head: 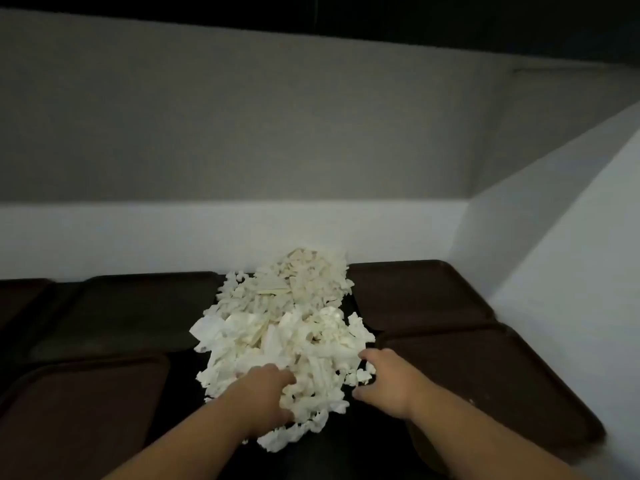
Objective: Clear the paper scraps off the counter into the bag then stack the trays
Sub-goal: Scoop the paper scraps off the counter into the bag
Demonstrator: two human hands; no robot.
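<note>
A big heap of white paper scraps [287, 327] lies on the dark counter, running from the back wall toward me. My left hand [266, 393] rests on the near left part of the heap with its fingers dug into the scraps. My right hand [388, 382] is at the heap's near right edge, fingers spread and curved against the paper. Dark brown trays flank the heap: two on the left [138, 306] [79, 410] and two on the right [419, 292] [485, 372]. No bag is in view.
A white wall [242, 233] closes off the counter behind the heap and angles forward on the right [554, 237]. Another tray edge [20, 292] shows at the far left. The scene is dim.
</note>
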